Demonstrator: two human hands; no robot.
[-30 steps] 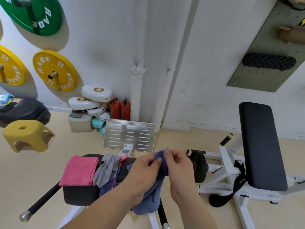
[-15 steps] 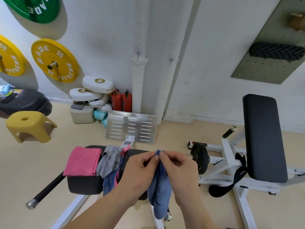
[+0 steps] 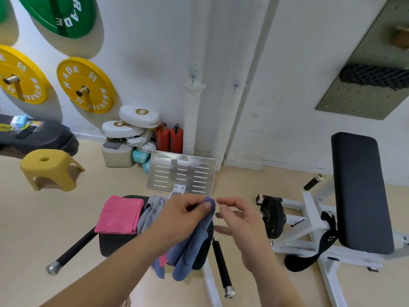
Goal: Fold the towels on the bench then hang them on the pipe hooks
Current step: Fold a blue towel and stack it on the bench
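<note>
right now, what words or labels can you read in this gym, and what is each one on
"RADE": round green weight plate on the wall.
"RADE" and "FITNESS": nearer round yellow weight plate.
"FITNESS": far-left round yellow weight plate.
"STARLIGHT": lower white padded mitt in the floor stack.
Too blurred to read: upside-down print on the top white padded mitt; colourful packets on the black platform.

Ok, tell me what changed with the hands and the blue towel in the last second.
The right hand let go of the blue towel and moved off to the right, fingers loose. The left hand still pinches its top edge. The pink towel and grey towel stayed on the bench.
</note>
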